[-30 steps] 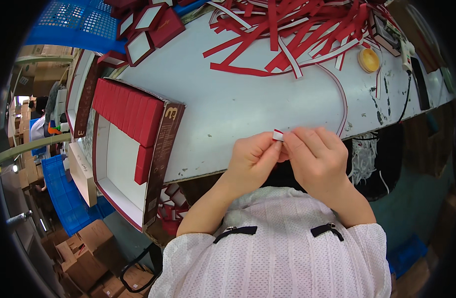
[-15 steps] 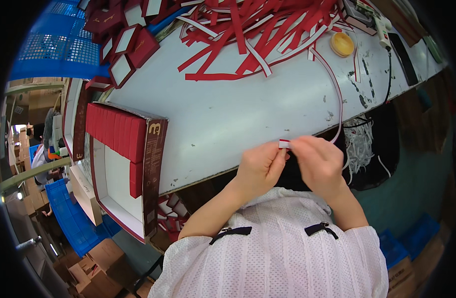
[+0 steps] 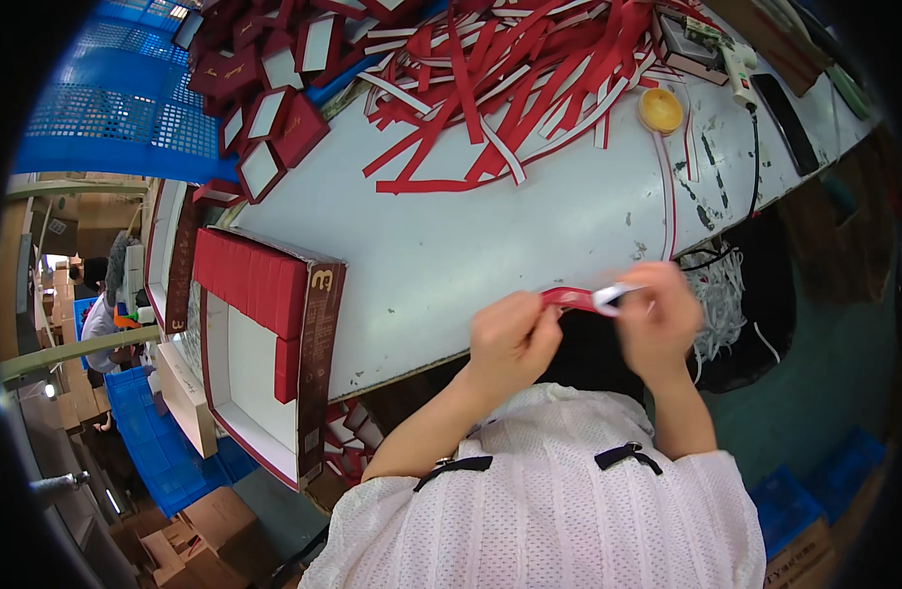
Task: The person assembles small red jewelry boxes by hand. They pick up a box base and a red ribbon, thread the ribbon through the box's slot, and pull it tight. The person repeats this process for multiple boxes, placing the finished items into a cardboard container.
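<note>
Between my two hands stretches a red ribbon strip (image 3: 565, 296) with a white backing. My left hand (image 3: 513, 337) is closed, pinching the strip's left end between thumb and fingers. A curled white piece of backing (image 3: 608, 297) stands away from the red at the strip's right side. My right hand (image 3: 660, 319), smeared by motion, is closed beside that curl and seems to grip it. Behind the right hand, a long thin pale strip with red edges (image 3: 668, 201) runs up the table toward a round yellow tin (image 3: 661, 111).
Red and white ribbon strips (image 3: 510, 88) lie heaped across the table's far side. At left stands an open carton (image 3: 318, 383) with a row of red boxes (image 3: 250, 278). More red boxes (image 3: 260, 118) pile up by a blue crate (image 3: 107, 118). White shreds (image 3: 718, 304) fill a black bag.
My right hand has drawn away to the right from the left hand. More red ribbon now shows between them, with the white backing curling off. The view has shifted slightly.
</note>
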### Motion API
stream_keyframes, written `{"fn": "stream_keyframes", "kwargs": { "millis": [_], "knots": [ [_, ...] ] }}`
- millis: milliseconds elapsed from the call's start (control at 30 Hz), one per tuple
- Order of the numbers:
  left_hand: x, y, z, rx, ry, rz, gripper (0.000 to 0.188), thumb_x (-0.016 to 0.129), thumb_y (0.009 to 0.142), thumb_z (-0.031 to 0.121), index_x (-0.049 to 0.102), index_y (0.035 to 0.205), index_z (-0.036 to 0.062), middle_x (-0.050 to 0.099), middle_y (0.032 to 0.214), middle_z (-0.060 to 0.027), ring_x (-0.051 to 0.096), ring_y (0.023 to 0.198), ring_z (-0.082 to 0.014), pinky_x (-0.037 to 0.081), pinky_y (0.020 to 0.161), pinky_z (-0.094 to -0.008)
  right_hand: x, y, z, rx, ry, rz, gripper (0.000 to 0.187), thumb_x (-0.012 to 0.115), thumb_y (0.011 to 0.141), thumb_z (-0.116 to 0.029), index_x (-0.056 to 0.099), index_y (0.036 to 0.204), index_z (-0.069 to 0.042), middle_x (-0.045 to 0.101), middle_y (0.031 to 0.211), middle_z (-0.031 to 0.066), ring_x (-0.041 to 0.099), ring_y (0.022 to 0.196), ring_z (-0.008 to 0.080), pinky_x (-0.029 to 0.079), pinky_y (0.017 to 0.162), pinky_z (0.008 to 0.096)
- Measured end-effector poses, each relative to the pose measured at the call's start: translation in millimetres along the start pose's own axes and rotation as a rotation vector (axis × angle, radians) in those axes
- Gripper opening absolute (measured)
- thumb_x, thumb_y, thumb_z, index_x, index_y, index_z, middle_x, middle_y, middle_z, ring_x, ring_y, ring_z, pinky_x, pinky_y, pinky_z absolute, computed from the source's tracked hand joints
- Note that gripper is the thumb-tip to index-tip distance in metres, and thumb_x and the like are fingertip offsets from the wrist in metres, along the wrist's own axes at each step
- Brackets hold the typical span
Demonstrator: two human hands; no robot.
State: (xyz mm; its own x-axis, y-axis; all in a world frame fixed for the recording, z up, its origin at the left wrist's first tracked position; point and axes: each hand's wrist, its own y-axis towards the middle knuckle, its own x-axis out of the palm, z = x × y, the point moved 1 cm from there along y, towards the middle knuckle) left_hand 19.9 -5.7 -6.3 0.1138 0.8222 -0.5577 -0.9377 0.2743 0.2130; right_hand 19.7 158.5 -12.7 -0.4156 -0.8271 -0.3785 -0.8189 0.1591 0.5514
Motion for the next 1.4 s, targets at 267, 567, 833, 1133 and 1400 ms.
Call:
{"fn": "stream_keyframes", "kwargs": {
  "millis": [267, 567, 833, 1133, 1400],
  "knots": [
    [-64, -21, -30, -0.255, -1.339, 0.59, 0.016, 0.046, 0.075, 0.011, 0.051, 0.087, 0.0028, 0.058, 0.083, -0.012, 0.059, 0.073, -0.0228, 0.05, 0.064, -0.0405, -145, -96, 222, 1.015, 1.148, 0.859, 0.017, 0.037, 0.082, -0.005, 0.047, 0.089, 0.007, 0.056, 0.083, 0.0142, 0.058, 0.073, 0.0196, 0.051, 0.06, 0.0257],
    [-123, -3, 8, -0.176, -1.465, 0.248, 0.008, 0.046, 0.073, 0.012, 0.044, 0.072, 0.0039, 0.047, 0.066, -0.0085, 0.045, 0.056, -0.0172, 0.04, 0.05, -0.0274, -153, -94, 223, 0.869, -0.126, 0.616, 0.054, 0.041, 0.071, 0.006, 0.027, 0.123, 0.001, 0.042, 0.115, 0.0155, 0.048, 0.098, 0.0208, 0.037, 0.082, 0.0266],
    [-70, 67, 65, 0.154, -0.646, -0.432, 0.017, 0.046, 0.071, -0.001, 0.057, 0.084, -0.0059, 0.056, 0.082, -0.0145, 0.054, 0.07, -0.0204, 0.044, 0.061, -0.0292, -28, 43, -67, -0.482, -0.197, -0.157, 0.039, 0.052, 0.079, -0.033, 0.052, 0.095, 0.004, 0.056, 0.088, 0.0152, 0.055, 0.076, 0.0262, 0.048, 0.062, 0.0333],
    [-71, 205, -45, 0.792, 0.364, -0.095, 0.03, 0.068, 0.061, 0.014, 0.056, 0.087, 0.0065, 0.055, 0.088, -0.0109, 0.053, 0.079, -0.026, 0.043, 0.067, -0.0338, -87, 36, -67, 0.204, 0.843, 0.368, 0.032, 0.032, 0.089, -0.022, 0.035, 0.06, -0.008, 0.038, 0.058, 0.0054, 0.036, 0.053, 0.0131, 0.031, 0.049, 0.0243],
    [-133, 336, -157, 0.177, 1.195, 0.017, 0.042, 0.06, 0.069, 0.023, 0.041, 0.105, 0.0103, 0.051, 0.099, -0.0142, 0.049, 0.094, -0.0332, 0.039, 0.076, -0.0427, -105, -4, -48, 0.453, 0.415, 0.643, 0.024, 0.034, 0.087, -0.019, 0.037, 0.067, -0.006, 0.038, 0.061, 0.0046, 0.032, 0.055, 0.0106, 0.029, 0.052, 0.0232]
  ]
}}
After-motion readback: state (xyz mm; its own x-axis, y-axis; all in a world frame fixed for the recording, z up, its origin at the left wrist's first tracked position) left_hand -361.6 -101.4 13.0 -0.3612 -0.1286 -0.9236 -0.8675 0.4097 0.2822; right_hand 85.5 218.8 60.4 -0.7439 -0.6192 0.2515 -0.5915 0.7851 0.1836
